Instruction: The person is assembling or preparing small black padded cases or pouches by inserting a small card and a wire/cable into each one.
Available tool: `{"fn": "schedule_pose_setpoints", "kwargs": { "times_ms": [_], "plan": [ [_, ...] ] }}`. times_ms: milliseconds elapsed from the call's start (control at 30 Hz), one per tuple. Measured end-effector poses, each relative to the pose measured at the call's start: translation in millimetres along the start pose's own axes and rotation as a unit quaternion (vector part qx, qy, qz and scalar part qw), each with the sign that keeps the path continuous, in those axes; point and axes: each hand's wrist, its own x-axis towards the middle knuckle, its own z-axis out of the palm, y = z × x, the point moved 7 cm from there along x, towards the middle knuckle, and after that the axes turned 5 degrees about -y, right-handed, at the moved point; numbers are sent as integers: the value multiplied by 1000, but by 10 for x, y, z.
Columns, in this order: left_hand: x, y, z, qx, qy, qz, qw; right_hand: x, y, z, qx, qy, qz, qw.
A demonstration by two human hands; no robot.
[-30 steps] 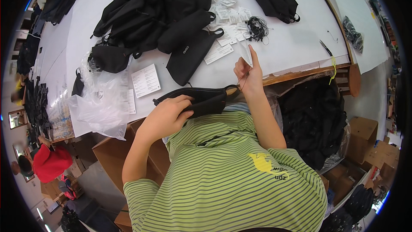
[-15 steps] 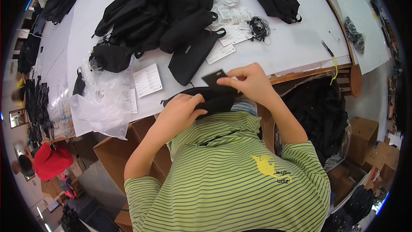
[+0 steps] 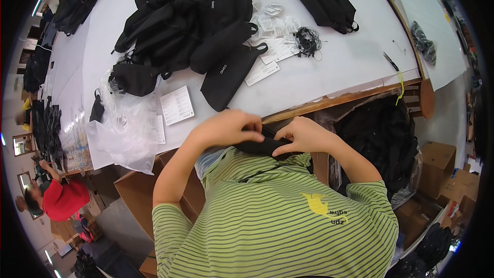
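Close to my body, beyond the table's front edge, I hold a black fabric pouch [image 3: 261,145] with both hands. My left hand [image 3: 231,127] is curled over its left side, the fingertips partly hidden by the hand. My right hand [image 3: 303,135] pinches the pouch's right side between thumb and fingers. No dark card shows in either hand. On the table just past my left hand lies another black pouch [image 3: 226,74] with a loop at one end. A stack of white printed cards [image 3: 177,105] rests left of it.
A heap of black pouches [image 3: 177,25] covers the table's far left. Small clear packets [image 3: 275,23], a tangle of black cords [image 3: 307,42] and snips [image 3: 391,62] lie right of it. Clear plastic bags [image 3: 123,139] hang over the front edge. Someone in red [image 3: 64,195] is at far left.
The dark card that my right hand held over the pouch is out of sight. Both hands have moved onto the pouch, which is now lower and nearer my body.
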Motion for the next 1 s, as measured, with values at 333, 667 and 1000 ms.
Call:
{"fn": "schedule_pose_setpoints", "kwargs": {
  "times_ms": [333, 667, 1000],
  "plan": [
    [1464, -377, -1540, 403, 449, -8, 798, -337, -113, -164, -79, 90, 0, 993],
    [1412, -341, -1385, 329, 462, 53, 822, -624, -219, -612, -172, 205, -17, 963],
    [599, 253, -1292, -146, 472, 224, 840, -670, -207, -857, -263, 273, 6, 925]
  ]
}}
